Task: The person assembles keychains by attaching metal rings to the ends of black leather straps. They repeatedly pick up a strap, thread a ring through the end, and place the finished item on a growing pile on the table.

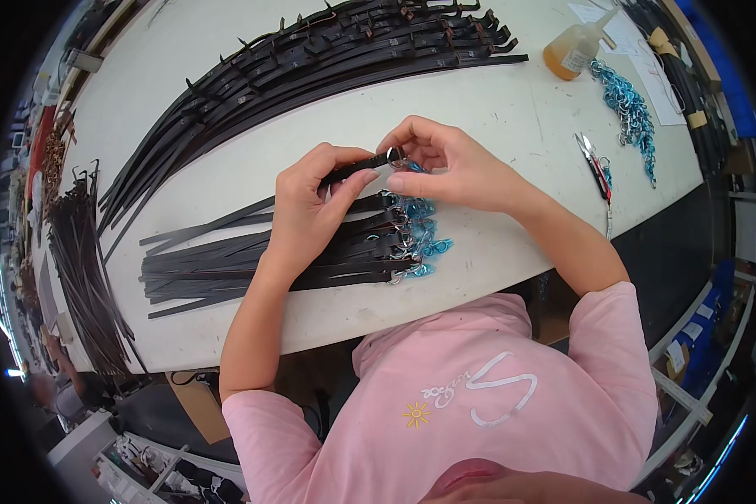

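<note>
The left hand (311,197) wraps the black strap (353,172) and hides a stretch of it, while the right hand (449,164) has some fingertips tucked out of sight behind the metal ring (394,154), so their grip there cannot be made out. The left wrist and forearm cover part of the flat straps (197,273) on the table, and the blue-wrapped chains (417,227) overlap too closely to separate. The upper edge crops the buckled straps (328,55), print on the bottle's label (576,60) is too small to read, and a person (57,382) at lower left is blurred.
</note>
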Demonstrator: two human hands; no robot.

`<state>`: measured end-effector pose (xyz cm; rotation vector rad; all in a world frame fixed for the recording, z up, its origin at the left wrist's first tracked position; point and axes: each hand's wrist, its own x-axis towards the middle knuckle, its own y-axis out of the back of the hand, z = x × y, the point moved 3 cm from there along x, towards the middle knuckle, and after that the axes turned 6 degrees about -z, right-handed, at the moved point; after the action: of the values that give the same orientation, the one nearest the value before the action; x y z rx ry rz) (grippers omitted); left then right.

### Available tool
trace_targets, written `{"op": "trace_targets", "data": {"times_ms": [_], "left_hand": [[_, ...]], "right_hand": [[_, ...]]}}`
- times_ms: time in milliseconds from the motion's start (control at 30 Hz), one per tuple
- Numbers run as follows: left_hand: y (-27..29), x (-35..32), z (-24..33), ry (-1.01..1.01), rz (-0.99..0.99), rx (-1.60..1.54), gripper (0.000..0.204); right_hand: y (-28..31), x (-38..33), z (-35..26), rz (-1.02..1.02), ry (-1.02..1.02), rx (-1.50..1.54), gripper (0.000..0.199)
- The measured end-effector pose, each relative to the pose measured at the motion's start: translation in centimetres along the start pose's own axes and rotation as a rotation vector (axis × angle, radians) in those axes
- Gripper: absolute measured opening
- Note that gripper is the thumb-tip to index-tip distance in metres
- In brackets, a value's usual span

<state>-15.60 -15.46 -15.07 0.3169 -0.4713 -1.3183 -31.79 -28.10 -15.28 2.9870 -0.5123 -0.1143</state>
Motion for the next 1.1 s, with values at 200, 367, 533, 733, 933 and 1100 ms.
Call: {"op": "trace_targets", "data": {"times_ms": [200,367,533,733,933,1100], "left_hand": [[0.2,0.8,-0.2,0.271,-0.182,-0.302,0.021],[0.1,1.7,-0.8,0.399,-0.344,-0.408,0.021],[-0.2,2.1,-1.2,0.414,-0.376,-0.452,0.022],[-0.3,2.0,-1.7,0.425,-0.392,-0.486,0.022],[-0.4,2.0,-1.6,0.45,-0.37,-0.474,0.02],[-1.2,1.7,-2.5,0.423,-0.312,-0.46,0.018]], "right_hand": [[0.0,-0.1,0.2,0.089,0.028,-0.249,0.015],[-0.1,0.2,1.0,0.027,-0.081,0.024,0.013],[0.1,0.6,1.3,-0.015,-0.126,0.15,0.014],[0.1,0.8,1.8,-0.032,-0.122,0.184,0.016],[0.1,0.9,2.2,-0.03,-0.128,0.178,0.016],[-0.1,1.0,2.2,-0.023,-0.143,0.136,0.016]]}}
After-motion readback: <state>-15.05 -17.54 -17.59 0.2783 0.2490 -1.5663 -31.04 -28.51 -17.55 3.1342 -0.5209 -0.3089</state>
